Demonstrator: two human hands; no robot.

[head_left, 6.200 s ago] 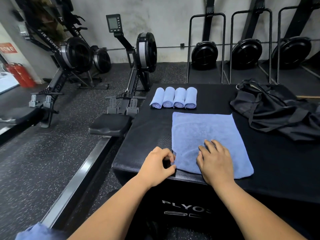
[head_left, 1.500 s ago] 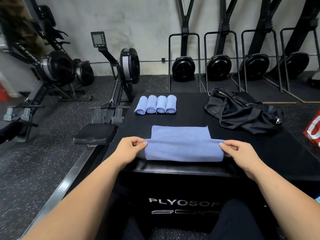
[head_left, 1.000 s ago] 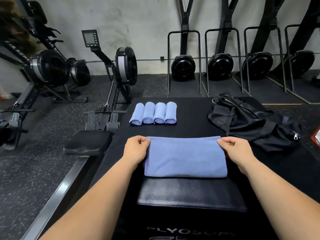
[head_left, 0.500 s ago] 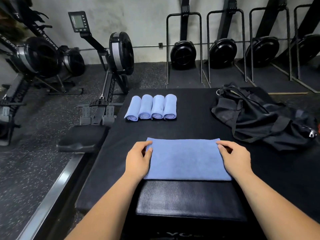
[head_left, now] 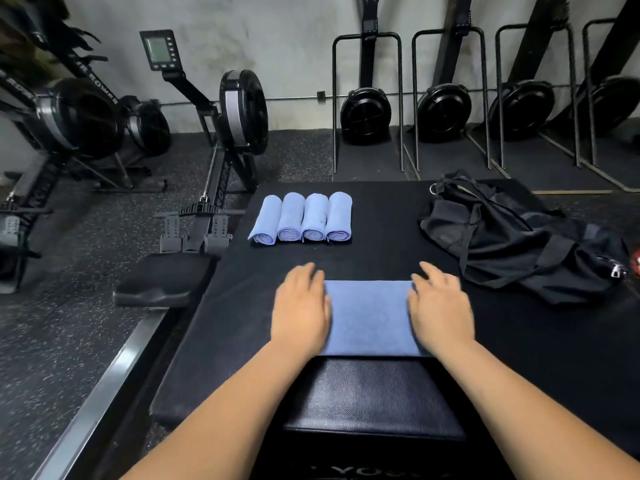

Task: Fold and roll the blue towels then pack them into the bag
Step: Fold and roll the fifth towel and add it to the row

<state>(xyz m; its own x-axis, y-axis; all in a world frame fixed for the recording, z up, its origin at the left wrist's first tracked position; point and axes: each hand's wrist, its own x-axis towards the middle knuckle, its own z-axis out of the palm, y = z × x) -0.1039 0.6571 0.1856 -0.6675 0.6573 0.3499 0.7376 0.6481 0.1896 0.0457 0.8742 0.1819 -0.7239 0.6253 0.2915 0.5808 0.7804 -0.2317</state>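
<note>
My left hand (head_left: pixel 301 306) and right hand (head_left: pixel 440 306) have released the far corners and now lie flat, fingers straight, on the ends of the folded towel (head_left: pixel 369 317). Fold judged complete; rolling follows. Four rolled towels (head_left: pixel 303 218) lie beyond my left hand, the bag (head_left: pixel 519 244) beyond my right.

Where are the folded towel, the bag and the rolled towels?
folded towel (head_left: pixel 369 317): head view, its middle.
bag (head_left: pixel 512 244): head view, its crumpled body.
rolled towels (head_left: pixel 315 216): head view, third roll's side.

Left hand (head_left: pixel 300 308), right hand (head_left: pixel 440 308) flat on folded towel (head_left: pixel 369 317); four rolled towels (head_left: pixel 302 217), bag (head_left: pixel 519 237) beyond.
</note>
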